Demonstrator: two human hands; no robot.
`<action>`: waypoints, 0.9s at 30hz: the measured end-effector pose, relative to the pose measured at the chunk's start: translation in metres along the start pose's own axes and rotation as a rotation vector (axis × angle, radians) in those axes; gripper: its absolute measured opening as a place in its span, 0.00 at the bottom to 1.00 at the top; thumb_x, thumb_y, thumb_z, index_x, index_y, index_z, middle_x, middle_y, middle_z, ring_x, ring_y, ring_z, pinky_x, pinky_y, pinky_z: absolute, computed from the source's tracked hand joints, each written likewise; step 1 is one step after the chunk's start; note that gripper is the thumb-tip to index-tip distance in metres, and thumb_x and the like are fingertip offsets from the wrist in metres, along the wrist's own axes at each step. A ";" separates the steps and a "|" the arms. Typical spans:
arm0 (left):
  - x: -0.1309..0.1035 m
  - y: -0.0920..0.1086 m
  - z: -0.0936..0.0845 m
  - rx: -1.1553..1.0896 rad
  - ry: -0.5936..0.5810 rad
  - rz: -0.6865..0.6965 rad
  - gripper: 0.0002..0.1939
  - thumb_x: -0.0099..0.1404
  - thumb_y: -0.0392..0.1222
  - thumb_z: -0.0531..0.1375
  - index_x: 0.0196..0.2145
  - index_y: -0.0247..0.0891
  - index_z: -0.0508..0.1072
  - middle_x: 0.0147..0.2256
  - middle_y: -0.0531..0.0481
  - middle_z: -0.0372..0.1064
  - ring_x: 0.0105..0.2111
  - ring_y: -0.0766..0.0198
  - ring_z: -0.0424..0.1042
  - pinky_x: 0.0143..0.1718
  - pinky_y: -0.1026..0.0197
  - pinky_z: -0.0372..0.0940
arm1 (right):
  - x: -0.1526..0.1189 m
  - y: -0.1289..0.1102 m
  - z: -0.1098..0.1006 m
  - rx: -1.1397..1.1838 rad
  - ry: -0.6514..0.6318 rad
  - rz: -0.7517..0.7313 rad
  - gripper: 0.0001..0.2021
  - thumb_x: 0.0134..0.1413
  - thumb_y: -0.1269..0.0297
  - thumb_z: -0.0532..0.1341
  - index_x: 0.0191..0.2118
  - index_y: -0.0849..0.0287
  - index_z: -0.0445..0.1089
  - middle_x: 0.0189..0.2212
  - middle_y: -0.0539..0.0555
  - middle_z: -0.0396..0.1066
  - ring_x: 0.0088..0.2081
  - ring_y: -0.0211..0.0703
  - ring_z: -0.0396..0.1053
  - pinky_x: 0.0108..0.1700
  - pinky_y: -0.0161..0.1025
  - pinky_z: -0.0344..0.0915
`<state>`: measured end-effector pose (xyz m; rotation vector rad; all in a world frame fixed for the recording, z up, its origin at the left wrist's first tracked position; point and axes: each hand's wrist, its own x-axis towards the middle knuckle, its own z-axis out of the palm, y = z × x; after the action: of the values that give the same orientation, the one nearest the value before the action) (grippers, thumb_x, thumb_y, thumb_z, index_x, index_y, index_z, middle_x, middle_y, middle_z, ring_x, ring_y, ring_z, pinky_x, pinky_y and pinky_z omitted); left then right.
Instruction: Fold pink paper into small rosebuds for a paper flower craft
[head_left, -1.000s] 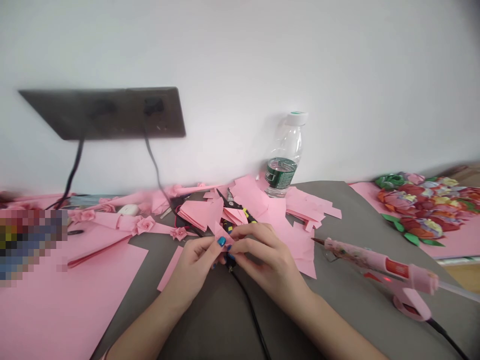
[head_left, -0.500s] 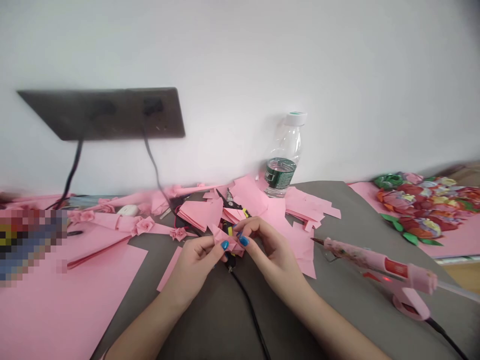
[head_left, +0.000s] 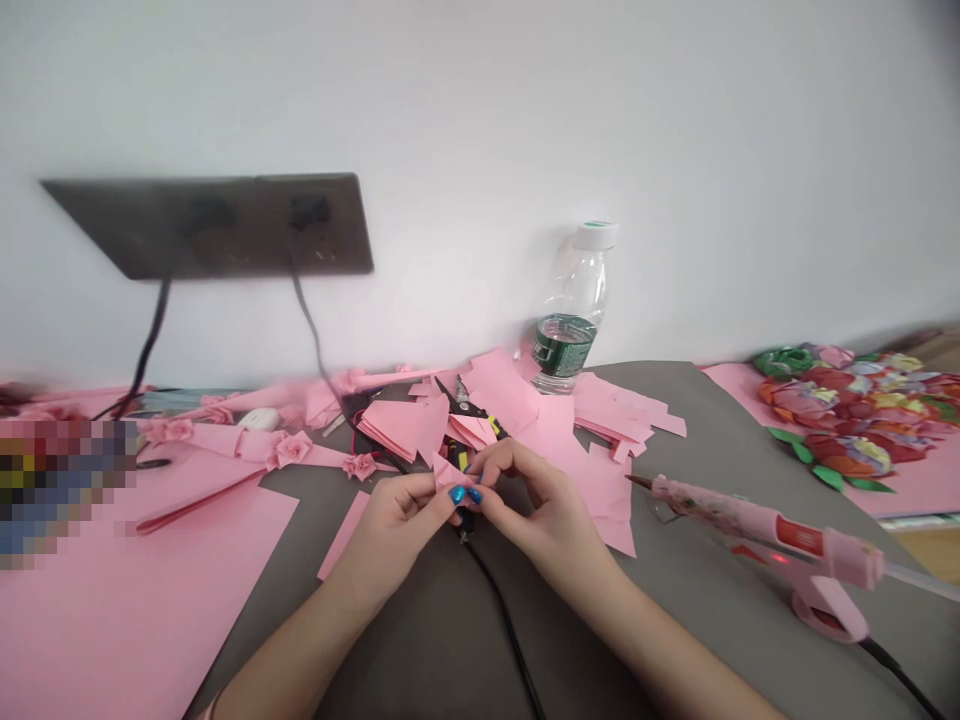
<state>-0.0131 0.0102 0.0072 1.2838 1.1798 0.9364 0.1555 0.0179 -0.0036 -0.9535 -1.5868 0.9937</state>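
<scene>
You have a small folded piece of pink paper point(head_left: 448, 474) between your two hands, right at the fingertips. Your left hand point(head_left: 401, 518) pinches its near edge with thumb and fingers, and your right hand point(head_left: 541, 505) grips its other side, the two blue-nailed thumbs almost meeting. Just beyond your fingers lie black-and-yellow pliers point(head_left: 471, 408), partly hidden by paper. A stack of pink paper pieces point(head_left: 397, 424) sits beyond your left hand, and a narrow pink strip point(head_left: 345, 535) lies just left of it. A black cord point(head_left: 499, 600) runs toward you from beneath your hands. Farther left of your left hand are pink paper roses point(head_left: 291, 450) and a large pink sheet point(head_left: 142, 620). Beyond your right hand, a clear bottle point(head_left: 566, 335) with a green label stands near the wall. To the right of that hand, a pink glue gun point(head_left: 765, 528) with its red light lit points its tip toward it; farther right lies a cluster of multicolored flowers point(head_left: 851, 410).
</scene>
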 end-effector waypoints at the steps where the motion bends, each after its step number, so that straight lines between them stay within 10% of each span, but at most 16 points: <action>1: 0.000 0.000 0.000 -0.006 -0.002 -0.002 0.16 0.59 0.50 0.63 0.22 0.36 0.74 0.21 0.53 0.66 0.24 0.65 0.61 0.26 0.64 0.57 | 0.000 0.000 0.000 -0.001 -0.005 0.004 0.07 0.58 0.67 0.61 0.29 0.56 0.64 0.29 0.52 0.69 0.34 0.42 0.70 0.33 0.37 0.68; 27: -0.001 -0.003 0.000 -0.148 0.006 -0.067 0.12 0.57 0.43 0.68 0.20 0.37 0.73 0.23 0.49 0.78 0.25 0.64 0.73 0.25 0.66 0.64 | -0.001 -0.008 -0.002 -0.147 0.027 -0.182 0.07 0.59 0.75 0.59 0.34 0.55 0.70 0.37 0.55 0.71 0.42 0.46 0.72 0.42 0.43 0.70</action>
<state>-0.0139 0.0093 0.0045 1.1172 1.1300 0.9611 0.1567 0.0142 0.0034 -0.8991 -1.7085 0.7440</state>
